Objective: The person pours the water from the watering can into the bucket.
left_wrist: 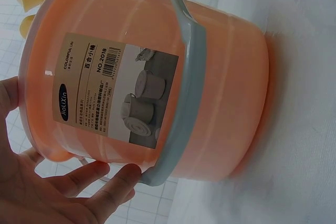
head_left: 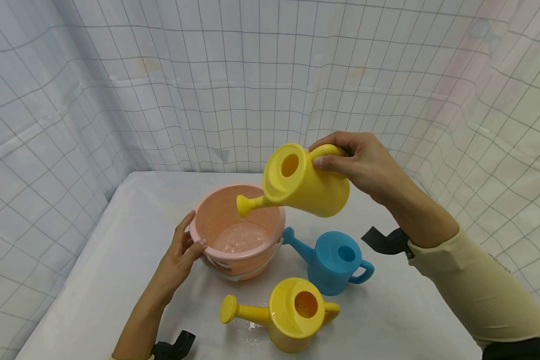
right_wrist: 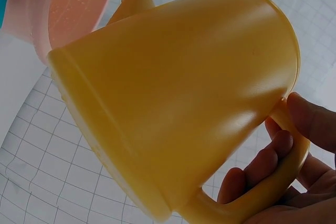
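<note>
My right hand [head_left: 357, 162] grips the handle of a yellow watering can [right_wrist: 178, 98] and holds it in the air, tilted with its spout down over the pink bucket [head_left: 198, 222]. In the right wrist view the fingers wrap around that handle. Bubbly water [head_left: 240, 237] lies at the bottom of the bucket. My left hand [head_left: 180, 255] holds the bucket's near-left rim, with the thumb over the edge and the fingers against the outside wall. The left wrist view shows the bucket's label [left_wrist: 113, 90] and grey carrying handle [left_wrist: 191, 93].
A blue watering can [head_left: 333, 262] stands right of the bucket, its spout close to the bucket's wall. In front stands a second yellow watering can [head_left: 292, 320], with wet patches on the white tabletop [head_left: 387, 310] beside it. Grid-patterned curtains [head_left: 270, 75] enclose the back and sides.
</note>
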Demonstrator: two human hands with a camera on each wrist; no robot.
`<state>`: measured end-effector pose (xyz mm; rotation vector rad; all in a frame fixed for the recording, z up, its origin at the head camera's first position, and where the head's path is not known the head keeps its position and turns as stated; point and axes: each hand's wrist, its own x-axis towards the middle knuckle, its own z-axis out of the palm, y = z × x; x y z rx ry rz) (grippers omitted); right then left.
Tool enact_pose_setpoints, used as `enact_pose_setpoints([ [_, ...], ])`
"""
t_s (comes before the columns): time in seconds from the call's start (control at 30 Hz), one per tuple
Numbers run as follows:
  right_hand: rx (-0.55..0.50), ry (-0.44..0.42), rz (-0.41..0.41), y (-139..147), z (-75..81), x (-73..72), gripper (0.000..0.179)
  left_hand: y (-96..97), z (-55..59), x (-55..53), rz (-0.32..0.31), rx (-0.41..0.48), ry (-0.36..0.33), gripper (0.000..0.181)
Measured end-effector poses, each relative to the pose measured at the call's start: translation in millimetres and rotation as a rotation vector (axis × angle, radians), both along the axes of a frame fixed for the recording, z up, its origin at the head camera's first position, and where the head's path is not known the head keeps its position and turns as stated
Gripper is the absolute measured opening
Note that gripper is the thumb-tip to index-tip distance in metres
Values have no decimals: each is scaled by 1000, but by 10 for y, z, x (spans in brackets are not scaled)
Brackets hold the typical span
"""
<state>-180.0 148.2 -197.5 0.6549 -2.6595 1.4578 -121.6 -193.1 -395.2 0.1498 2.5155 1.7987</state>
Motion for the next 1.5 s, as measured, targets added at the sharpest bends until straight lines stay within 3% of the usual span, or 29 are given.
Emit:
enact_pose_setpoints([
  [1.5,22,3,-6,-11,12,-15,25,-13,-8,-9,-10,2,9,67],
])
